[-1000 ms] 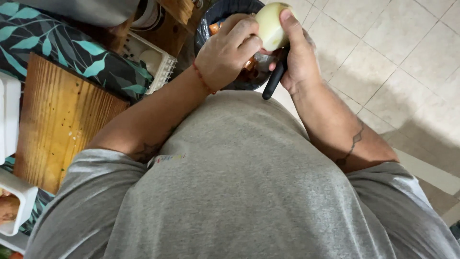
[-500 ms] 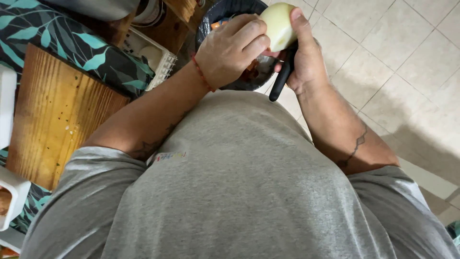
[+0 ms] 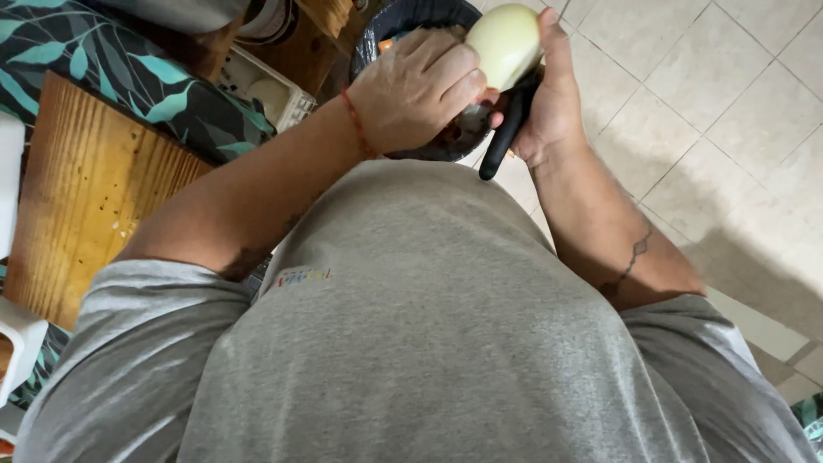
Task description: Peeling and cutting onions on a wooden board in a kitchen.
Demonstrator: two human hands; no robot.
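Your left hand (image 3: 420, 90) and right hand (image 3: 549, 103) both grip one pale peeled onion (image 3: 504, 41) above one dark bin (image 3: 411, 21); the right also clasps one black-handled knife (image 3: 506, 137).

grey short-sleeved t-shirt (image 3: 429, 343), red string bracelet (image 3: 354, 120), small forearm tattoo (image 3: 630, 257).

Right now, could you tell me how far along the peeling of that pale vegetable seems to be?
The visible side of the pale round vegetable is bare and smooth. The left hand grips it while the right hand holds a black-handled tool over a dark bin. The side under the fingers is hidden, so what remains is unclear.
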